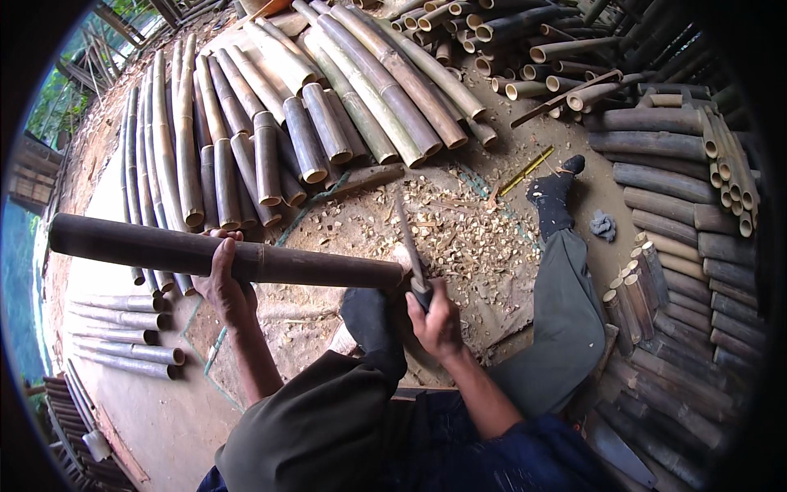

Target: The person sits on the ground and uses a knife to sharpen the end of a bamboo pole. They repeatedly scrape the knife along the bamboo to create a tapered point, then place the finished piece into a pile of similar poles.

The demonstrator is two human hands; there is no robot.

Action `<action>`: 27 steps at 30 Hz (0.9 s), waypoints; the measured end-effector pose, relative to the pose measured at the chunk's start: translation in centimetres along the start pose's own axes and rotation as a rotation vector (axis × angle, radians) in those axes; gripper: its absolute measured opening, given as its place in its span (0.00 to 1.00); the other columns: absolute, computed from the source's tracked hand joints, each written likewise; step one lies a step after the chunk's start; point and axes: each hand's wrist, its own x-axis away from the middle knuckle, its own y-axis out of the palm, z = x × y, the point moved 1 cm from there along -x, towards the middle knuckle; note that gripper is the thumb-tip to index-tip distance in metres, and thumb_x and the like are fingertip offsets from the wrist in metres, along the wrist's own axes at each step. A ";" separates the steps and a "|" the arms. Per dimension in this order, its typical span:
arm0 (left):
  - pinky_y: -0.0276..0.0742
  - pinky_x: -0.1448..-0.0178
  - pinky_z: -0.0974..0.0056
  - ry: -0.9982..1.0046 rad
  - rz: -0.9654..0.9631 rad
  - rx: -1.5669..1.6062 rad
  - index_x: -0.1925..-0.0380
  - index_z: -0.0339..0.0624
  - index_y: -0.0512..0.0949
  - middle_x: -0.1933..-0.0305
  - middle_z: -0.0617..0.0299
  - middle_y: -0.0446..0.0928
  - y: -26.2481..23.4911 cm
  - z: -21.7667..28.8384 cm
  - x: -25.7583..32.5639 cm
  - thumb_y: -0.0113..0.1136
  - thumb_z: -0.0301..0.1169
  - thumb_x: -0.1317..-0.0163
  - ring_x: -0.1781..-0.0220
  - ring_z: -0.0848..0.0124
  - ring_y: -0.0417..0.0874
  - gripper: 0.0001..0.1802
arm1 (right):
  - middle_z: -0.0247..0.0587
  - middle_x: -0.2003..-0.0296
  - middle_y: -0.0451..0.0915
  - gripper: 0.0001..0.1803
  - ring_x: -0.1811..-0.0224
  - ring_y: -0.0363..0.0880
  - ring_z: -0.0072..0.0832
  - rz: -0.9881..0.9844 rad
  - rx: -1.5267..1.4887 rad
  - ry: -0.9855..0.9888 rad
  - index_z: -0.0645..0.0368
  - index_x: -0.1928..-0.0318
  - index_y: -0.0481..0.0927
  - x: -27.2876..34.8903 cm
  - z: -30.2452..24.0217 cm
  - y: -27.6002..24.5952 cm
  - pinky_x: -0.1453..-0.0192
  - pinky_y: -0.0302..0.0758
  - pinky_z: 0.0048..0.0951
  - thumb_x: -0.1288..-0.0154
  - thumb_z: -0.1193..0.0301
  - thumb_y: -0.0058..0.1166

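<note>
A dark brown bamboo tube (324, 271) lies slantwise across the view, its near-right end above my foot in a dark sock (367, 316). My left hand (227, 283) is wrapped round its middle from below. In my right hand (438, 324) is the dark handle of a knife (412, 246). Its long narrow blade points away from me, close beside the pale cut end of the tube; I cannot tell whether they touch. Pale wood chips (459, 246) are scattered over the cloth mat (287, 312) beneath.
Long bamboo poles (377, 82) and shorter tubes fan out ahead. Stacked bamboo (664, 164) lines the right side. A yellow ruler-like strip (526, 170), a grey crumpled cloth (603, 225) and my other foot (551, 201) lie at the right. A saw-like blade (619, 451) sits at lower right.
</note>
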 end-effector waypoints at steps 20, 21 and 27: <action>0.84 0.44 0.60 -0.036 0.273 0.035 0.45 0.31 0.78 0.54 0.55 0.83 -1.3 0.6 0.4 0.79 0.26 0.43 0.53 0.65 0.86 0.28 | 0.65 0.65 0.84 0.24 0.58 0.84 0.64 -0.276 0.211 0.320 0.65 0.49 0.72 -1.0 -0.3 -1.2 0.57 0.78 0.56 0.23 0.53 0.56; 0.84 0.44 0.60 -0.016 0.269 -0.011 0.46 0.31 0.78 0.55 0.55 0.83 -1.8 0.3 0.2 0.80 0.25 0.43 0.54 0.66 0.86 0.26 | 0.64 0.66 0.84 0.23 0.59 0.84 0.63 -0.244 0.131 0.258 0.65 0.49 0.73 -1.3 -2.3 -1.8 0.58 0.78 0.54 0.22 0.54 0.56; 0.83 0.45 0.63 0.027 0.192 -0.069 0.52 0.33 0.81 0.56 0.57 0.83 -0.4 -0.5 -0.3 0.79 0.21 0.43 0.55 0.68 0.86 0.20 | 0.62 0.68 0.83 0.17 0.64 0.85 0.63 0.059 0.011 -0.065 0.63 0.48 0.71 -0.2 -1.3 -0.2 0.65 0.80 0.53 0.21 0.61 0.55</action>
